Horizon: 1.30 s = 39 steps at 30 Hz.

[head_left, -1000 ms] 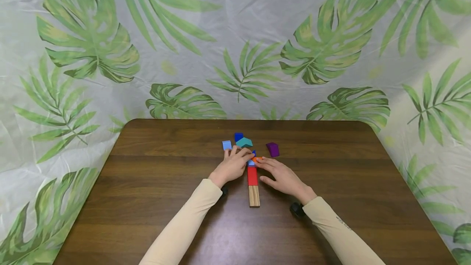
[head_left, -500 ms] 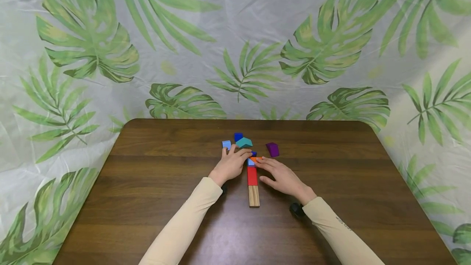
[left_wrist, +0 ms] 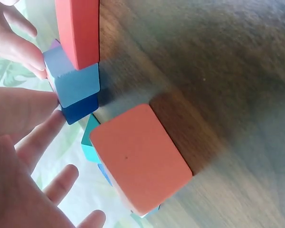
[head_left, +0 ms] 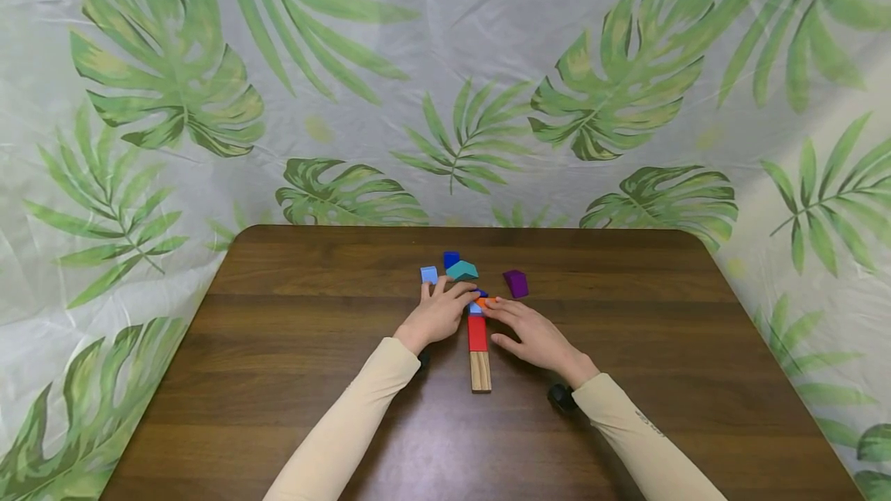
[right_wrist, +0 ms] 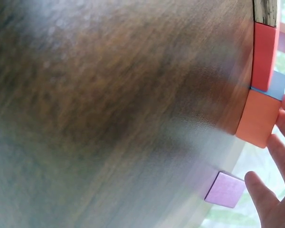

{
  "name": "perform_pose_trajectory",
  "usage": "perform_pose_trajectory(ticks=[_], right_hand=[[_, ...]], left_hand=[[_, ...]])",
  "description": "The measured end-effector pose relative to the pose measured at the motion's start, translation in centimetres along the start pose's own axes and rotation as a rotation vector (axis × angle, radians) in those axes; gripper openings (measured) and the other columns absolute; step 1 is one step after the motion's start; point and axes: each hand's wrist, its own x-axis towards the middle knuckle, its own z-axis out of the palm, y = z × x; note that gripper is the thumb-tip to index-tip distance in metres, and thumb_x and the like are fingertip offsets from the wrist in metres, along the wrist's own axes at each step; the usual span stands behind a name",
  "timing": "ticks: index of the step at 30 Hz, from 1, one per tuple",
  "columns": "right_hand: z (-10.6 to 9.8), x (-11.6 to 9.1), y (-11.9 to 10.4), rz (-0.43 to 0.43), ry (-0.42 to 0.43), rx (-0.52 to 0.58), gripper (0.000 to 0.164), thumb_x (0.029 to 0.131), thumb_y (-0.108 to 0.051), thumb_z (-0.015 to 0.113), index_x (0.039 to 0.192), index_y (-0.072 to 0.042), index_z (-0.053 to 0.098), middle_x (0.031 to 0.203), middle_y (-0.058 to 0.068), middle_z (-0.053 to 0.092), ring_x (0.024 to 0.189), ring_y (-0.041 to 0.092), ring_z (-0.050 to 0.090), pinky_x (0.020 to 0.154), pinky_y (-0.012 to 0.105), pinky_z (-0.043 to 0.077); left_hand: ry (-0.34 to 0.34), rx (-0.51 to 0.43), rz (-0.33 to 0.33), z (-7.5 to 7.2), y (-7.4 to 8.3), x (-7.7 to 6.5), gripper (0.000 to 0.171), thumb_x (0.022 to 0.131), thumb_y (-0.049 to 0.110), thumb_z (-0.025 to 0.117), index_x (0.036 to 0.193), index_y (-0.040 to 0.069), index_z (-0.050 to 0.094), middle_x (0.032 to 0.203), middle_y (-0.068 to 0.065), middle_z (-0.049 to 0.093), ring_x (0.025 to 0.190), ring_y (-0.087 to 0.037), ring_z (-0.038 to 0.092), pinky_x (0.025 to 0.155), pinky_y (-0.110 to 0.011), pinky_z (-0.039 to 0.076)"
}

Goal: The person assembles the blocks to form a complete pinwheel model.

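A row of blocks runs away from me: a natural wood block (head_left: 480, 372), a red block (head_left: 476, 333), a light blue block (head_left: 476, 308) and a dark blue block (left_wrist: 80, 110). Against the light blue one lies an orange block (right_wrist: 259, 118), on its right side. My left hand (head_left: 435, 314) has thumb and forefinger together at the dark blue block, pinching it with the tips; its other fingers spread apart. Stretched fingers of my right hand (head_left: 527, 333) rest on the orange block, thumb held away. Left of the row stands a salmon-orange block (left_wrist: 142, 159), hidden under my left hand in the head view.
Beyond my left fingers lie a light blue block (head_left: 428, 274), a second dark blue block (head_left: 452, 259) and a teal block (head_left: 462, 270). A purple block (head_left: 516, 283) sits right of the row's far end. All are on a brown wooden table (head_left: 313, 269) before a leaf-print cloth (head_left: 452, 45).
The dark blue block at my left fingertips stood with a point up; it has tipped down flat at the row's far end. My right hand and the other blocks have stayed in place.
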Motion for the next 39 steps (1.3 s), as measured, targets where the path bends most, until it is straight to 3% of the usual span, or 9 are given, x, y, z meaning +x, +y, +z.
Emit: perform_pose_trajectory(ticks=[19,28,33,39], right_hand=[[0.1,0.1,0.2,0.010,-0.006,-0.009,0.049,0.094,-0.027,0.062,0.136,-0.005,0.054,0.143,0.013,0.046,0.134,0.030,0.037,0.104,0.048,0.032],[0.0,0.0,0.1,0.019,-0.006,0.002,0.048,0.094,-0.027,0.062,0.136,-0.005,0.054,0.143,0.014,0.046,0.134,0.031,0.037,0.104,0.049,0.032],[0.1,0.0,0.0,0.005,0.009,-0.005,0.048,0.094,-0.027,0.063,0.136,-0.005,0.054,0.142,0.013,0.046,0.133,0.031,0.038,0.103,0.049,0.033],[0.0,-0.1,-0.1,0.007,0.012,-0.013,0.048,0.093,-0.027,0.063,0.135,-0.005,0.055,0.142,0.013,0.047,0.132,0.031,0.039,0.103,0.049,0.034]], left_hand=[[0.002,-0.056,0.021,0.0,-0.6,-0.4,0.044,0.099,0.010,0.050,0.142,0.017,0.049,0.150,0.004,0.037,0.135,-0.033,0.026,0.097,-0.055,0.023],[0.040,-0.114,0.030,-0.3,-1.2,-0.8,0.047,0.098,0.006,0.051,0.143,0.018,0.047,0.149,0.002,0.039,0.134,-0.034,0.027,0.098,-0.056,0.022],[0.020,-0.105,0.061,-0.4,-1.2,-0.9,0.047,0.099,0.006,0.047,0.144,0.019,0.046,0.150,0.004,0.037,0.135,-0.037,0.026,0.098,-0.056,0.022],[0.008,-0.104,0.049,-0.4,-1.0,-0.9,0.044,0.099,0.006,0.046,0.141,0.017,0.050,0.148,0.005,0.040,0.135,-0.036,0.026,0.098,-0.055,0.021]])
